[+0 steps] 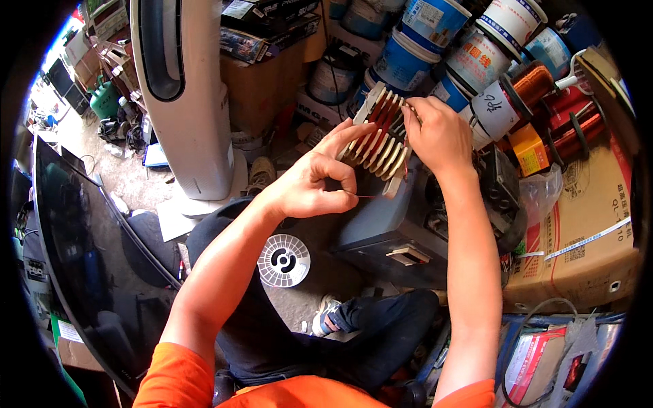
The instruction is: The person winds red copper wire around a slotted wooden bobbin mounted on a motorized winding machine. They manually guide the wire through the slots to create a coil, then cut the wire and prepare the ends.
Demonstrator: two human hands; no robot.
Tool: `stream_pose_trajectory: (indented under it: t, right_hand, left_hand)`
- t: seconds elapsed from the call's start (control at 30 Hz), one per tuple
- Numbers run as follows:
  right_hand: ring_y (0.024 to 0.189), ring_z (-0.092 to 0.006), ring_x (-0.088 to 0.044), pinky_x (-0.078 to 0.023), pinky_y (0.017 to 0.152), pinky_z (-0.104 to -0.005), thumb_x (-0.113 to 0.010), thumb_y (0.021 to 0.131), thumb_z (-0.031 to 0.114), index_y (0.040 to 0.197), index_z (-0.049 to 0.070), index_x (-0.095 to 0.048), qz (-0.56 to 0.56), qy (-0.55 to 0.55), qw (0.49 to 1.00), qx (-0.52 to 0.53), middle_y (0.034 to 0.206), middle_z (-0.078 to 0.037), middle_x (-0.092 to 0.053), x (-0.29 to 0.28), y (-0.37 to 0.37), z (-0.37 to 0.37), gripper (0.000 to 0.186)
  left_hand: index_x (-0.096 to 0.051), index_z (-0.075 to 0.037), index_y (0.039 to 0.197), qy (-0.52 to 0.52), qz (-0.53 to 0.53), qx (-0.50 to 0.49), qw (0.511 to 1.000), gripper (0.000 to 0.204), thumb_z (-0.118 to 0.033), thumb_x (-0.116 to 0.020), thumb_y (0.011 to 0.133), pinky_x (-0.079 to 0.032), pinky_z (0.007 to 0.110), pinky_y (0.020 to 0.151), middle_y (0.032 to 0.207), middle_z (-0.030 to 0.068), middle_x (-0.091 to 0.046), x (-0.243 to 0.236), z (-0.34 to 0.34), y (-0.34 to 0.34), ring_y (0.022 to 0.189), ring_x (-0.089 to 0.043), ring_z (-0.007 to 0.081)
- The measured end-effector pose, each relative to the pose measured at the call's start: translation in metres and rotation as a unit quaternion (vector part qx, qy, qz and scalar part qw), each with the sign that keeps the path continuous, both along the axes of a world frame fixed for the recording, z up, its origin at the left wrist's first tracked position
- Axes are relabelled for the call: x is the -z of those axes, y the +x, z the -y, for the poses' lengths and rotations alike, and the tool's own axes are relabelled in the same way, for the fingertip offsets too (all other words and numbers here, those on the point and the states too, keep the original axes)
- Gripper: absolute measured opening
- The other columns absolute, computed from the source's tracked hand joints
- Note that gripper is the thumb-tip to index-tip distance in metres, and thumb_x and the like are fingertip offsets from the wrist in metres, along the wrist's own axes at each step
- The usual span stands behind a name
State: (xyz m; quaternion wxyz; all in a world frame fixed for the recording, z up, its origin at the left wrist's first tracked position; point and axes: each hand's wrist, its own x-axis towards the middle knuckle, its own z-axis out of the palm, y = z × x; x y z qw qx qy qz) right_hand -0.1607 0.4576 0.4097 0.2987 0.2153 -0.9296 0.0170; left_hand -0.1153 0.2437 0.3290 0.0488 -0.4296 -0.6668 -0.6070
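A pale slotted coil bobbin, with reddish copper wire wound in several of its grooves, stands tilted between my hands. My right hand has its thumb and fingers closed at the bobbin's upper right edge; part of that grip is hidden. On the near left side, the thumb and curled fingers of my left hand pinch a thin reddish wire, which runs toward the bobbin's lower end. Other fingers of this hand stretch over the bobbin's left side. Below the bobbin is a dark grey box.
A white wire spool rests on the floor by my legs. Blue and white tubs and copper wire reels pile up at the back right. A large carton stands right, a tall white appliance behind left, a dark screen panel left.
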Motion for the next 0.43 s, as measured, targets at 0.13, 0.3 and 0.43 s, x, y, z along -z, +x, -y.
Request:
stream_pose_trajectory:
  t: [0.13, 0.3, 0.43]
  right_hand:
    - [0.073, -0.0294, -0.062, -0.051, 0.063, -0.0354, -0.060, 0.083, 0.011, 0.094, 0.004, -0.065, -0.021, -0.144, 0.989, -0.026, 0.082, -0.012, -0.063, 0.009, 0.017, 0.000, 0.014]
    - [0.071, -0.0108, -0.059, -0.048, 0.061, -0.0262, -0.060, 0.088, 0.008, 0.097, -0.001, -0.062, 0.008, -0.541, 0.841, 0.019, 0.082, -0.006, -0.064, 0.048, 0.097, 0.014, 0.013]
    - [0.074, -0.0116, -0.060, -0.047, 0.071, -0.0195, -0.062, 0.089, 0.017, 0.100, 0.002, -0.062, 0.192, -0.664, 0.722, -0.013, 0.085, -0.008, -0.065, 0.121, 0.143, 0.065, 0.019]
  left_hand:
    - [-0.066, -0.007, 0.061, 0.019, 0.019, 0.010, 1.000, 0.007, -0.014, -0.067, 0.059, -0.002, 0.044, 0.113, 0.146, 0.0206, -0.030, 0.002, 0.004, 0.001, 0.140, -0.019, 0.0311]
    - [-0.065, -0.007, 0.061, 0.021, 0.022, 0.012, 0.999, 0.008, -0.014, -0.067, 0.059, -0.001, 0.044, 0.113, 0.145, 0.0233, -0.031, 0.002, 0.005, 0.001, 0.140, -0.020, 0.0304]
    - [-0.065, -0.007, 0.061, 0.047, 0.040, 0.016, 0.998, 0.009, -0.016, -0.067, 0.060, 0.000, 0.044, 0.113, 0.144, 0.0235, -0.031, 0.009, 0.003, 0.001, 0.140, -0.020, 0.0311]
